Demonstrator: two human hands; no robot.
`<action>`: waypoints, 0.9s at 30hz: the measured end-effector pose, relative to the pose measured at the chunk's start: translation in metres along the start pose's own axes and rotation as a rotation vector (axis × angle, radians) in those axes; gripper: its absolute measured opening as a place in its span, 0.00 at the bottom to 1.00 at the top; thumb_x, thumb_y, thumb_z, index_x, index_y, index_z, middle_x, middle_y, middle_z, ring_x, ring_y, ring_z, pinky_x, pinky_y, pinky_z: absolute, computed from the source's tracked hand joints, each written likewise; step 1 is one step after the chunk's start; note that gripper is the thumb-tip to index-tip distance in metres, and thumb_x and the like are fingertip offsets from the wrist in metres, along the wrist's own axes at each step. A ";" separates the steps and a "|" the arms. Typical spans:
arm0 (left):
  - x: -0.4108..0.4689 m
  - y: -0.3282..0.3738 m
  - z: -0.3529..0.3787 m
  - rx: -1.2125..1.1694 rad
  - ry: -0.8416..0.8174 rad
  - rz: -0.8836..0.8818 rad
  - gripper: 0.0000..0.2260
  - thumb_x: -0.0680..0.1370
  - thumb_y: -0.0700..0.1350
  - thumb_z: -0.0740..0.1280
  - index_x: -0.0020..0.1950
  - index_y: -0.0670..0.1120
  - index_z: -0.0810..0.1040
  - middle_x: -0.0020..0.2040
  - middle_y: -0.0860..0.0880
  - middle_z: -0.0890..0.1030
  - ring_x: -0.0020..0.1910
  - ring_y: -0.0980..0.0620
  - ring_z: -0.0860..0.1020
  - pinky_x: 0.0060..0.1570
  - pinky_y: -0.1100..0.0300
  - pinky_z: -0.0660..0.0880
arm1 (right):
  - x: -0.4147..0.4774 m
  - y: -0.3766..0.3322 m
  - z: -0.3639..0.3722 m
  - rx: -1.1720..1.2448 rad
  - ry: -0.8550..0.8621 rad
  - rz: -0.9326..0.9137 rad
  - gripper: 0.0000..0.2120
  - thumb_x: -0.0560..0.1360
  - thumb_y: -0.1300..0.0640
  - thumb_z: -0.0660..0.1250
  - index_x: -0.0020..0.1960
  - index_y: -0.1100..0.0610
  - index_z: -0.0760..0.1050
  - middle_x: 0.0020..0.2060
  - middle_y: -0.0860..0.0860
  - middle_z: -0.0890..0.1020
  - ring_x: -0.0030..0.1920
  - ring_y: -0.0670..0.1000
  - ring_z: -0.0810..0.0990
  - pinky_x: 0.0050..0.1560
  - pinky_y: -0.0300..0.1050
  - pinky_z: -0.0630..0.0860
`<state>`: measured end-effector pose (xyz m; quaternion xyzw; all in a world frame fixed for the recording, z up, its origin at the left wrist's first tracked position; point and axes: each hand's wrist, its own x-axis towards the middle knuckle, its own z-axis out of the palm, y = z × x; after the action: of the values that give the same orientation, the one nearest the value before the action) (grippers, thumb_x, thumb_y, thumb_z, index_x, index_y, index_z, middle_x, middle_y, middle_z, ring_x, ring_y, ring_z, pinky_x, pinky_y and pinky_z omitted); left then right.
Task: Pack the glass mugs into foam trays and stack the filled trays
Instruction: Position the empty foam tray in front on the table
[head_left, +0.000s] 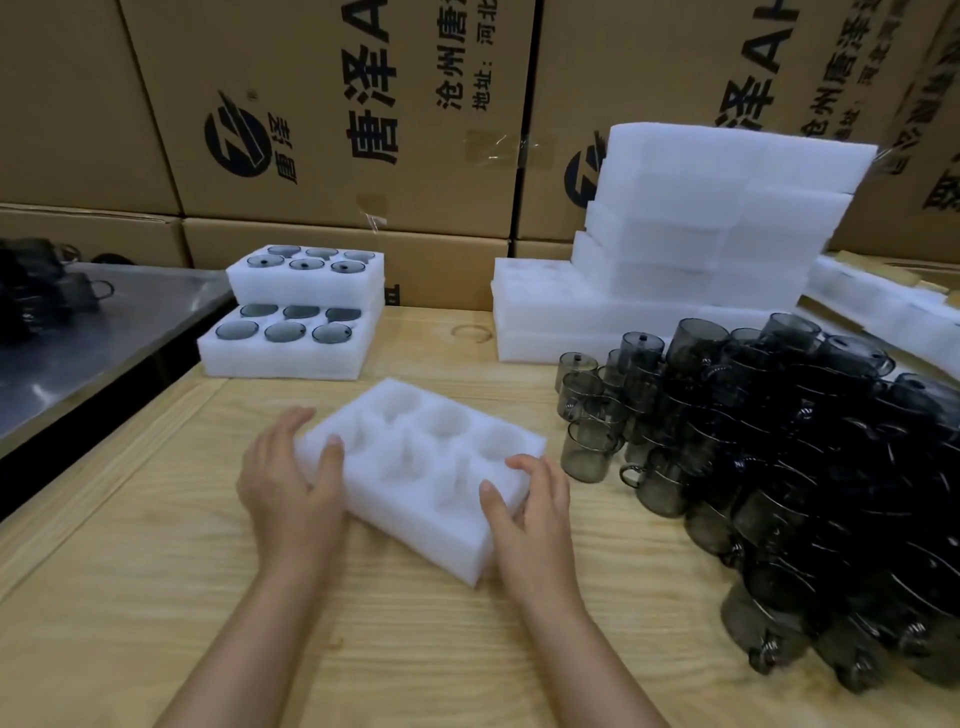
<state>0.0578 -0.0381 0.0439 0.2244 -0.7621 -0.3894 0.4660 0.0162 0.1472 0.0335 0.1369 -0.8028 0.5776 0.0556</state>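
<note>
An empty white foam tray (421, 467) with several round pockets lies skewed on the wooden table (156, 597) in front of me. My left hand (291, 488) holds its left end, thumb on top. My right hand (530, 509) grips its near right corner, fingers curled over the edge. A big heap of smoky grey glass mugs (779, 467) covers the table's right side. At the back left, two filled trays are stacked: the upper one (306, 278) sits set back on the lower one (285, 343), each holding several mugs.
A stack of empty foam trays (717, 228) stands at the back right on flatter foam sheets (545, 322). Cardboard cartons (337, 130) wall off the back. A metal table (78, 338) with dark mugs (36, 291) adjoins on the left.
</note>
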 end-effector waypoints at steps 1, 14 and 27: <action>0.007 -0.009 -0.004 -0.080 0.026 -0.150 0.17 0.76 0.48 0.62 0.62 0.43 0.75 0.61 0.47 0.77 0.61 0.45 0.73 0.60 0.55 0.66 | 0.001 -0.001 -0.001 0.018 -0.001 -0.001 0.13 0.73 0.53 0.66 0.56 0.49 0.69 0.64 0.50 0.67 0.66 0.49 0.66 0.66 0.46 0.64; 0.024 -0.026 -0.016 -0.425 -0.397 -0.451 0.12 0.78 0.40 0.65 0.61 0.44 0.77 0.40 0.47 0.82 0.32 0.53 0.77 0.33 0.59 0.74 | 0.020 0.001 -0.059 0.041 -0.162 0.252 0.16 0.70 0.63 0.63 0.48 0.42 0.75 0.49 0.42 0.78 0.50 0.45 0.77 0.40 0.37 0.69; 0.020 -0.020 -0.002 -0.557 -0.593 -0.396 0.18 0.74 0.30 0.67 0.62 0.44 0.77 0.40 0.51 0.84 0.39 0.53 0.83 0.35 0.63 0.78 | 0.059 -0.010 -0.072 -0.444 0.147 0.030 0.14 0.78 0.60 0.58 0.62 0.55 0.72 0.57 0.53 0.77 0.56 0.55 0.75 0.51 0.46 0.69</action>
<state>0.0500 -0.0648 0.0385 0.1106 -0.6713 -0.7086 0.1869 -0.0421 0.2036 0.0803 0.0672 -0.9060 0.3959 0.1341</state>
